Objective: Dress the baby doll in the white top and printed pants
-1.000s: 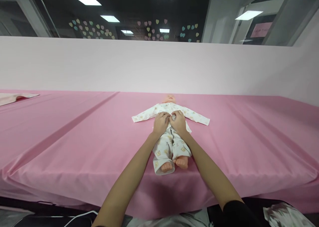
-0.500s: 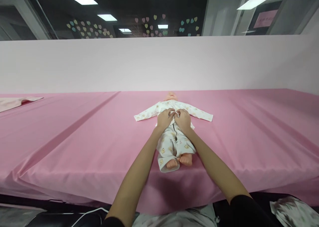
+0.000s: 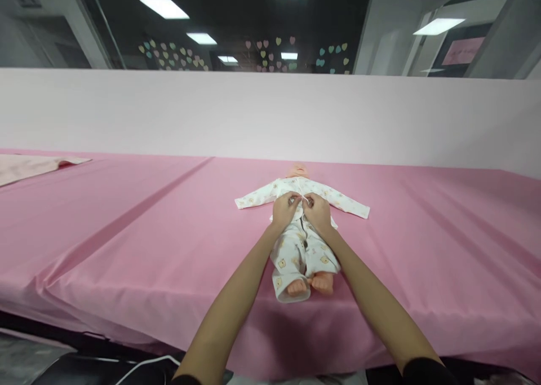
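Note:
A baby doll (image 3: 299,171) lies on its back, head away from me, on a pink-covered table. It wears a white patterned top (image 3: 347,203) with sleeves spread wide and matching trousers (image 3: 287,256); its bare feet point toward me. Over the doll's middle, my left hand (image 3: 284,210) and my right hand (image 3: 318,211) are close together. Both have their fingers pinched on thin white ties at the front of the top.
The pink cloth (image 3: 147,244) has raised folds on both sides and hangs over the near edge. A pale pink fabric piece (image 3: 34,167) lies at the far left. Behind stands a low white wall (image 3: 211,114) with dark glass above.
The camera view has shifted slightly, so everything appears a little lower and to the right. My hands have moved slightly apart, with the white ties now showing between them.

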The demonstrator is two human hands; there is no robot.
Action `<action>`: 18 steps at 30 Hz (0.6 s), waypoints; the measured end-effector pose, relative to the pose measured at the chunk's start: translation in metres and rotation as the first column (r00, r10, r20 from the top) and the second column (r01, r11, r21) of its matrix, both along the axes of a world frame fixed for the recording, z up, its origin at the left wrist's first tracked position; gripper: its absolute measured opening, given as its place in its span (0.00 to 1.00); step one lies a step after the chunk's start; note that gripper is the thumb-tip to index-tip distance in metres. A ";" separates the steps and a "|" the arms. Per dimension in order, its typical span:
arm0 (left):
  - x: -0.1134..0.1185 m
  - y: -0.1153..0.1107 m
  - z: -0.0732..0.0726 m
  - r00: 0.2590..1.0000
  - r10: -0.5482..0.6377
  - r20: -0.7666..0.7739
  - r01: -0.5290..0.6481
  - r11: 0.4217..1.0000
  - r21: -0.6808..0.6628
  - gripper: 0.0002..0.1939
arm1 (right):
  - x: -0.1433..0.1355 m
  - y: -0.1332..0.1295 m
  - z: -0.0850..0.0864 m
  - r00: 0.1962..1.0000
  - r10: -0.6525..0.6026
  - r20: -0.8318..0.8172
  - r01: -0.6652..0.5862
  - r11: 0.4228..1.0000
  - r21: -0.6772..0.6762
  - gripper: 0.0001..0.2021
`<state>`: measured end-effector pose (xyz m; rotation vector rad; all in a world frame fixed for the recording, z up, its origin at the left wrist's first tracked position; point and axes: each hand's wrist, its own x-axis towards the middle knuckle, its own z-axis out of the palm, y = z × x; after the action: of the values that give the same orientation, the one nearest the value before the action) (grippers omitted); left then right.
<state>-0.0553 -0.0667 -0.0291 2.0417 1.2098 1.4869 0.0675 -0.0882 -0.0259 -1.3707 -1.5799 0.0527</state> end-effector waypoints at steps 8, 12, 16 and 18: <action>0.000 -0.003 0.000 0.997 -0.004 0.077 0.009 0.998 -0.056 0.05 | 0.000 -0.002 0.001 1.000 -0.003 -0.028 0.004 1.000 0.020 0.15; 0.000 -0.005 0.001 0.996 0.000 0.090 0.007 0.997 -0.073 0.05 | 0.000 -0.003 0.002 0.999 -0.044 0.032 0.044 0.999 -0.023 0.19; 0.000 -0.008 0.002 0.997 0.014 0.070 -0.009 0.997 -0.074 0.05 | 0.000 -0.003 0.001 0.995 -0.052 0.090 0.059 0.996 -0.073 0.12; 0.000 -0.008 0.003 0.998 0.018 0.060 -0.013 0.997 -0.072 0.05 | -0.001 -0.003 0.001 0.991 -0.065 0.115 0.076 0.992 -0.098 0.11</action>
<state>-0.0553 -0.0750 -0.0262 1.9310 1.2396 1.4792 0.0663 -0.0908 -0.0249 -1.5319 -1.6389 0.0142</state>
